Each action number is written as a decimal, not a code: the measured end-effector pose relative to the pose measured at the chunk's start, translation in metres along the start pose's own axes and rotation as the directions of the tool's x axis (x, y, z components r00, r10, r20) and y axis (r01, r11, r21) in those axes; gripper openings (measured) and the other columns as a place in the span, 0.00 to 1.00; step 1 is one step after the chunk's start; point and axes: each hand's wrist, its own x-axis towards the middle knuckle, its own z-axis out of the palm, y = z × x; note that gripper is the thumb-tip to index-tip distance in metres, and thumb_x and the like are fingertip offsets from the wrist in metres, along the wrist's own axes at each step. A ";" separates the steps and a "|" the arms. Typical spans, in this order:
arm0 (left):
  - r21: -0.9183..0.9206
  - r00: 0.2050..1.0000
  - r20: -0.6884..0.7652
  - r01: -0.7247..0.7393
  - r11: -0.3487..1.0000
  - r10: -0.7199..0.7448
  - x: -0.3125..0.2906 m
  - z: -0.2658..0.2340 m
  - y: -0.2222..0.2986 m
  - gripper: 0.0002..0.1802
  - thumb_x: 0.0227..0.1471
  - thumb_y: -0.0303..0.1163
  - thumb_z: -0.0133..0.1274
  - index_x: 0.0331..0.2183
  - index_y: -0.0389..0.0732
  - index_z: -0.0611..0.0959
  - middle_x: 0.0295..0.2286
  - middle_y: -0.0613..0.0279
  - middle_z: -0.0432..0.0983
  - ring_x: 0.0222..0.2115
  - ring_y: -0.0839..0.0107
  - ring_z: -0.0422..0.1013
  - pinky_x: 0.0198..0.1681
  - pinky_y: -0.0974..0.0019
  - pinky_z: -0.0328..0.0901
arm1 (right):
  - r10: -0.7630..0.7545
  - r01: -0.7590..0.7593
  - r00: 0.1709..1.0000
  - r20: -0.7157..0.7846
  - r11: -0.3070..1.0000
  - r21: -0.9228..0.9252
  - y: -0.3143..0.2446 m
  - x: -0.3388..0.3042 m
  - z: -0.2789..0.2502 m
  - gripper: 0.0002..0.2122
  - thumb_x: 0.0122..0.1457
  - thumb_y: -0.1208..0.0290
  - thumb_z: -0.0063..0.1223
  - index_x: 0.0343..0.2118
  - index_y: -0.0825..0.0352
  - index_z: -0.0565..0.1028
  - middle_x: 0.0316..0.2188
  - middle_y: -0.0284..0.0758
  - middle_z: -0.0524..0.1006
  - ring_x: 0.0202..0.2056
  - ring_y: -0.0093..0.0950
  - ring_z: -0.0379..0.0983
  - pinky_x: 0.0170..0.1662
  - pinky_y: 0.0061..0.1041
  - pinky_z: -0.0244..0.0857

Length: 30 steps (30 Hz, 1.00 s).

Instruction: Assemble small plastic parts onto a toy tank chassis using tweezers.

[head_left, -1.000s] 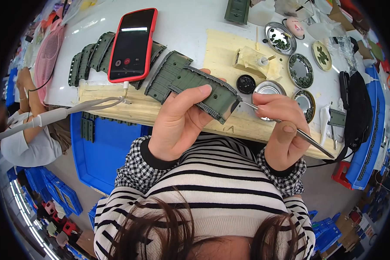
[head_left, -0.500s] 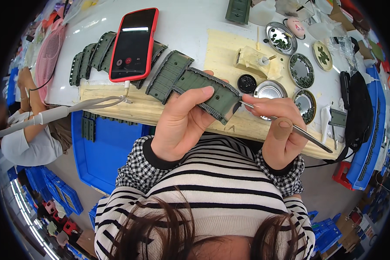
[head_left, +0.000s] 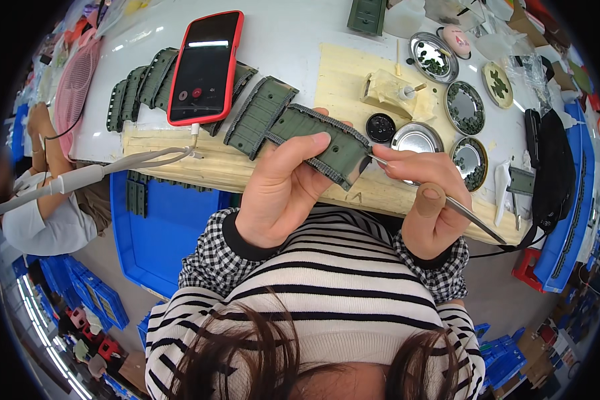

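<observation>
Plainly, the left hand [head_left: 270, 193] has the panel [head_left: 327, 143] pinched, its thumb flat on the green face and its fingers underneath, a fingertip or two showing past the far edge. The panel slants down to the right, its right end jutting well past the thumb towards the right hand [head_left: 437, 193]. That hand is closed around a slim metal tool [head_left: 475, 220], whose tip meets the jutting end by a dark patch; whether it actually touches, I cannot tell.

Just past the left end of the panel is a second panel [head_left: 257, 123], partly covered by the held one in this view. Right of the grip, near the fingers, sit a black tub [head_left: 381, 127] and a shiny dish [head_left: 417, 137]. Around these are dishes [head_left: 469, 148] of green bits and a taped block [head_left: 383, 93]. Farther left, a red-cased phone [head_left: 205, 73] lies over a row of green parts [head_left: 135, 90], with a grey cable [head_left: 107, 171] in front. Below the table [head_left: 287, 40] edge is a blue tray [head_left: 153, 247]; another person [head_left: 47, 223] sits at far left.
</observation>
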 end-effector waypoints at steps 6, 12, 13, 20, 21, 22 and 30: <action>-0.027 0.999 0.021 -0.038 0.999 0.038 0.000 0.002 -0.003 0.19 0.54 0.21 0.48 0.49 0.35 0.69 0.43 0.55 0.71 0.50 0.64 0.68 0.51 0.59 0.70 | -0.024 0.025 1.000 0.018 0.998 -0.064 -0.001 0.000 0.000 0.10 0.63 0.71 0.46 0.37 0.72 0.76 0.38 0.44 0.79 0.38 0.32 0.76 0.42 0.26 0.69; 0.014 0.998 0.003 -0.056 0.998 0.056 0.000 0.003 -0.006 0.20 0.54 0.22 0.48 0.49 0.38 0.69 0.46 0.55 0.70 0.49 0.65 0.68 0.51 0.60 0.69 | -0.023 0.023 1.000 0.011 0.999 -0.038 0.001 0.000 0.000 0.10 0.63 0.72 0.45 0.37 0.73 0.76 0.38 0.46 0.79 0.38 0.33 0.76 0.42 0.26 0.69; 0.023 0.999 0.005 -0.053 0.998 0.053 0.000 0.001 -0.007 0.20 0.54 0.22 0.48 0.49 0.38 0.69 0.46 0.54 0.70 0.49 0.65 0.69 0.50 0.60 0.69 | -0.022 0.022 1.000 0.016 0.999 -0.038 0.001 -0.001 -0.001 0.10 0.63 0.72 0.45 0.37 0.73 0.76 0.38 0.46 0.79 0.38 0.33 0.76 0.43 0.26 0.69; 0.063 0.997 0.056 -0.058 0.996 0.054 -0.001 0.003 -0.005 0.21 0.55 0.24 0.47 0.51 0.40 0.68 0.47 0.51 0.70 0.46 0.66 0.71 0.49 0.61 0.70 | -0.062 0.062 0.998 0.008 0.994 -0.094 -0.003 -0.003 -0.002 0.12 0.65 0.68 0.42 0.38 0.72 0.76 0.39 0.46 0.78 0.41 0.35 0.76 0.45 0.27 0.68; 0.053 0.997 0.053 -0.056 0.997 0.053 -0.001 0.003 -0.006 0.21 0.55 0.24 0.47 0.51 0.39 0.68 0.47 0.51 0.70 0.46 0.65 0.71 0.49 0.61 0.70 | -0.060 0.061 0.998 0.012 0.994 -0.095 -0.004 -0.003 -0.002 0.13 0.65 0.68 0.42 0.38 0.72 0.76 0.39 0.46 0.78 0.41 0.35 0.76 0.45 0.27 0.68; 0.043 0.997 0.049 -0.055 0.998 0.053 -0.001 0.003 -0.006 0.21 0.55 0.24 0.47 0.52 0.39 0.68 0.47 0.51 0.70 0.46 0.65 0.71 0.49 0.61 0.70 | -0.058 0.059 0.998 0.016 0.994 -0.096 -0.005 -0.003 -0.003 0.13 0.65 0.67 0.42 0.39 0.71 0.76 0.39 0.46 0.78 0.41 0.35 0.76 0.45 0.27 0.68; -0.015 0.997 0.075 -0.029 0.999 0.030 0.001 0.000 -0.005 0.21 0.55 0.24 0.46 0.52 0.39 0.68 0.47 0.50 0.70 0.46 0.65 0.72 0.48 0.62 0.71 | -0.063 0.064 0.998 0.024 0.996 -0.062 -0.004 -0.003 -0.005 0.13 0.65 0.67 0.43 0.39 0.72 0.76 0.41 0.47 0.78 0.41 0.35 0.76 0.45 0.27 0.67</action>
